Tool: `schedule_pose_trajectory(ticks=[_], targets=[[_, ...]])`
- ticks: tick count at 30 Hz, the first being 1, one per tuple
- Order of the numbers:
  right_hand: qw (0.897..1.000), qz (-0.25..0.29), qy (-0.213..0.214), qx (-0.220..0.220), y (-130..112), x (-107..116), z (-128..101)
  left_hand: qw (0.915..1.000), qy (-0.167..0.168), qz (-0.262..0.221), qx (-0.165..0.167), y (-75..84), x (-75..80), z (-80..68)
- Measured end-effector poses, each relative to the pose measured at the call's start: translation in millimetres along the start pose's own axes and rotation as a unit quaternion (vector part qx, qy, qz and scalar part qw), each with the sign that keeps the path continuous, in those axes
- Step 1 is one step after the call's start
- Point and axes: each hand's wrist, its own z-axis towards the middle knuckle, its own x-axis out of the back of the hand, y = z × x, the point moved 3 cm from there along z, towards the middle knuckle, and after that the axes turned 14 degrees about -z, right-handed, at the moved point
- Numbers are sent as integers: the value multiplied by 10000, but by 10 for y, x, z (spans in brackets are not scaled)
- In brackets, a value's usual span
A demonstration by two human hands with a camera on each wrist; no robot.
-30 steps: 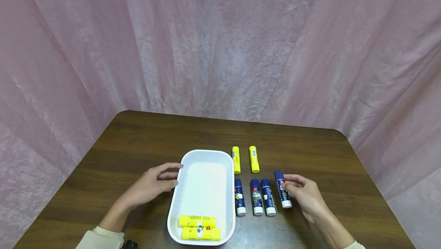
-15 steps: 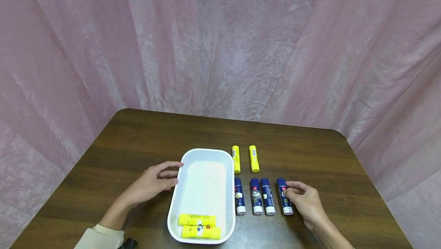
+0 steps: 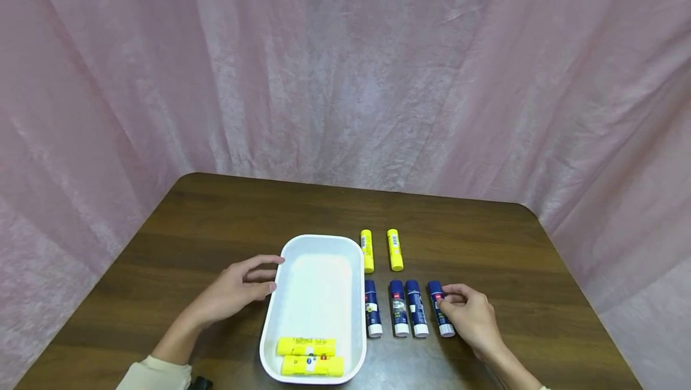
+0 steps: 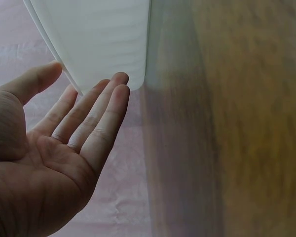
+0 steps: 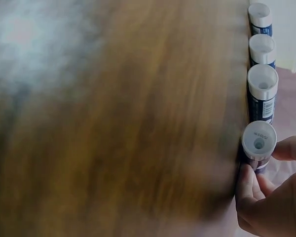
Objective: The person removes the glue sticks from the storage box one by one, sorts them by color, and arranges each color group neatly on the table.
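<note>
My right hand [image 3: 474, 317] pinches the rightmost blue glue stick [image 3: 440, 309] between thumb and fingers; it lies on the table with its white end toward me. In the right wrist view that white end [image 5: 259, 139] shows between the thumb and fingers. To its left lie more blue glue sticks [image 3: 417, 309], roughly parallel. My left hand [image 3: 232, 291] rests its fingertips along the left rim of a white tray [image 3: 274, 312]; in the left wrist view its fingers [image 4: 106, 116] are nearly straight. Two yellow glue sticks [image 3: 306, 347] lie crosswise in the tray's near end.
Two more yellow glue sticks [image 3: 395, 250] lie behind the blue row, one close to the tray's right rim. All stand on a brown wooden table [image 3: 243, 210]. A pink curtain [image 3: 345, 78] hangs behind the table's far edge.
My right hand has brought the rightmost blue glue stick a little toward me, level with the other blue ones, then slightly left. The left hand stays at the tray.
</note>
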Motion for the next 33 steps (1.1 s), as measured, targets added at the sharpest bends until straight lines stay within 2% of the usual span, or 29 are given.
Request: schedule_pose_trajectory(ticks=[8,15,21,24,27,33], targets=[[10000,-12,-56,25,-25,-5,7,10000,66,11,63,-31,19,-5],[9928,883,-803,-79,-69,66,65,10000,19,-13,27,-36,29,-14],[9856,1437,-883,97,-251,230,139,10000,67,-11,46,-34,37,-20],[9770,1842,-1009,362,-441,261,139,9999,87,-32,81,-32,34,-27],[9628,2205,-1287,883,-677,238,116,9999,82,-18,77,-25,32,-33],[9318,2290,-2003,1978,-1125,102,62,10000,75,28,20,-10,33,-32]])
